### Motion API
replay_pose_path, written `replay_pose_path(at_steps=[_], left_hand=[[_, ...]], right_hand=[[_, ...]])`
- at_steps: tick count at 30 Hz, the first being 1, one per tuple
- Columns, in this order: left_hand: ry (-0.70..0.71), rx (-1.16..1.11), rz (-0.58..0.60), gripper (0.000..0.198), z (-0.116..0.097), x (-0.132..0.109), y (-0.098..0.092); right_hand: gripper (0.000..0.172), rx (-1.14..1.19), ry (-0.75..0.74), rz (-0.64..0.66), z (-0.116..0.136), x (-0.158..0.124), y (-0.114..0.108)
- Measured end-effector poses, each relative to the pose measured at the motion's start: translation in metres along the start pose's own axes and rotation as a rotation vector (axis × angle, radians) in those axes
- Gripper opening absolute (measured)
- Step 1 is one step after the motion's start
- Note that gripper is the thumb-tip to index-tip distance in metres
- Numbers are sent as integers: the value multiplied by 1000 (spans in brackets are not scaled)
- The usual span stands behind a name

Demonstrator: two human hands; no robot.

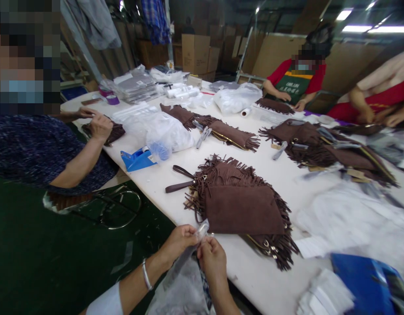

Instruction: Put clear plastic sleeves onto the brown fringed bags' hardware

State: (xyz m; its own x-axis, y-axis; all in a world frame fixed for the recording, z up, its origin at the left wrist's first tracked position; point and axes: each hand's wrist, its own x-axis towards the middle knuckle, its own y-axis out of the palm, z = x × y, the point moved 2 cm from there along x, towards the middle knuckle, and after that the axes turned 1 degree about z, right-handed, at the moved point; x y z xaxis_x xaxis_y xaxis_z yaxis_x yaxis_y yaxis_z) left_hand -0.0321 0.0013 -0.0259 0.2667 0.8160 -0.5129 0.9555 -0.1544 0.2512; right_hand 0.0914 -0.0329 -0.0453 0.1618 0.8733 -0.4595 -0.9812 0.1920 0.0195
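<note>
My left hand [182, 239] and my right hand [211, 253] meet at the near edge of the white table. Their fingers pinch a clear plastic wrapping [202, 228] between them. Below the hands hangs a larger translucent plastic bag [182, 284]. A silver bangle circles my left wrist. Just beyond my hands lies a brown fringed bag [243, 208], flat on the table, with a wrist strap [179, 186] at its left and a gold zipper along its lower edge.
More fringed bags [233, 132] lie across the table [175, 192]. A blue tape dispenser [136, 160] sits at the left edge. White plastic [353, 214] and a blue object [369, 280] are at right. People's hands [102, 127] work left and across; cartons [194, 52] stand behind.
</note>
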Motion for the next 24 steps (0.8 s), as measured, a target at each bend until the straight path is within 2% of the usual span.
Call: replay_pose_path(at_steps=[4,11,16,21,24], left_hand=[[-13,17,-28,25,2,3,1],[72,110,-87,13,6,7,1],[96,73,-97,12,13,6,1],[105,34,-64,21,8,-3,3],[106,16,-116,20,6,-8,3]], right_hand=[[36,132,78,83,-2,1,1],[41,166,66,87,-6,-1,-1],[36,89,-11,89,-7,-6,-3],[31,-25,-53,41,-5,-7,-6],[29,-76,-43,16,-3,-7,-6]])
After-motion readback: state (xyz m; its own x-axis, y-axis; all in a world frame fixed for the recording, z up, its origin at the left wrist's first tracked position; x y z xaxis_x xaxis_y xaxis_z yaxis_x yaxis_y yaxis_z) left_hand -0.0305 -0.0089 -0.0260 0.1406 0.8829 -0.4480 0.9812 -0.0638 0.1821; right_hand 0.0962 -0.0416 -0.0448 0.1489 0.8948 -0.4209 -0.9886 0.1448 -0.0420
